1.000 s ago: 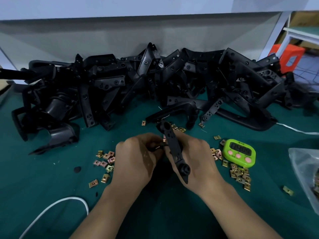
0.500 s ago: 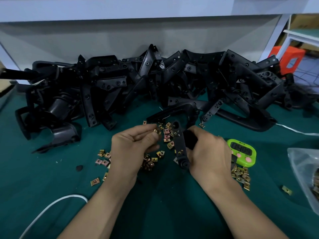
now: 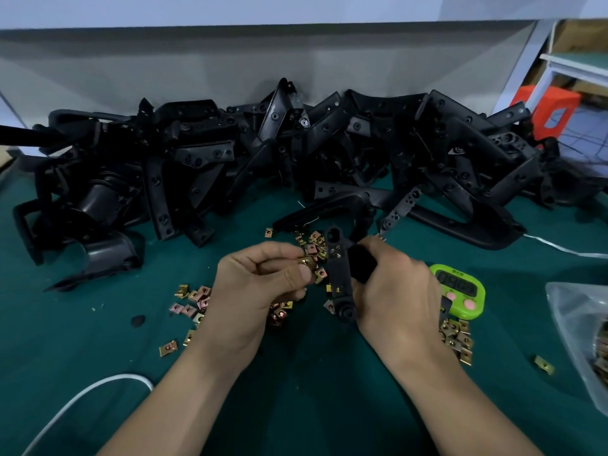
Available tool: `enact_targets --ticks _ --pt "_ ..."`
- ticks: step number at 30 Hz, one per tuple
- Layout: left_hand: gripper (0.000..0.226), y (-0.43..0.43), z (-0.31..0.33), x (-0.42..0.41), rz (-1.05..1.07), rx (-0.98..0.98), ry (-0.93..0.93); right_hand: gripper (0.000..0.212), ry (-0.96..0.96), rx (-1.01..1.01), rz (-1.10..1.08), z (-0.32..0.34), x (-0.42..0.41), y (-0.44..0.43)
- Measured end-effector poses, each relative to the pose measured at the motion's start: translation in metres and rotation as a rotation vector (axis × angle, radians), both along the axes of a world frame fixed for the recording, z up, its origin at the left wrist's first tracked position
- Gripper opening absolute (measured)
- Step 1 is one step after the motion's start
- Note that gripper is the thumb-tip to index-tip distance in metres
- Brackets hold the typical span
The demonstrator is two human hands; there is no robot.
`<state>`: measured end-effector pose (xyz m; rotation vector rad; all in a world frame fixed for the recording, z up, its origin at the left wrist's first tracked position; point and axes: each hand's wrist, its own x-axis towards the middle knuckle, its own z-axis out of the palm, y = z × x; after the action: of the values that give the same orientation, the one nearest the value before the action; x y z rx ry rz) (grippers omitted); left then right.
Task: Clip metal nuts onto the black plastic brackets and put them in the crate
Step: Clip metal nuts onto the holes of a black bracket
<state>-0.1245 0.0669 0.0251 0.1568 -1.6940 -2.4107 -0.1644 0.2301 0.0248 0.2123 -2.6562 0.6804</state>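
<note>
Pinching a nut, left hand beside right hand gripping bracket.

Black bracket held upright – brass nut pinched just beside it.

I read the bracket at centre and the bracket heap across the upper frame as matt black plastic. Clip nuts: shiny brass-toned metal. The green table cover looks matt, perhaps felt. Timer glossy plastic; bag at right, clear film.
</note>
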Motion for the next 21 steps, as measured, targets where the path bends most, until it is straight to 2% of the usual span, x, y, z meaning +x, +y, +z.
enact_targets --ticks 5,10,21 --pt "0.025 0.003 0.003 0.002 -0.033 -0.06 0.013 0.026 -0.059 0.019 0.015 0.003 0.002 0.0" --pt "0.025 0.01 0.003 0.002 0.04 -0.144 -0.005 0.027 -0.073 0.028 0.013 0.006 0.003 -0.001" --pt "0.024 0.012 0.005 0.005 0.069 -0.157 0.002 0.034 -0.084 0.128 -0.015 0.005 -0.001 0.001"
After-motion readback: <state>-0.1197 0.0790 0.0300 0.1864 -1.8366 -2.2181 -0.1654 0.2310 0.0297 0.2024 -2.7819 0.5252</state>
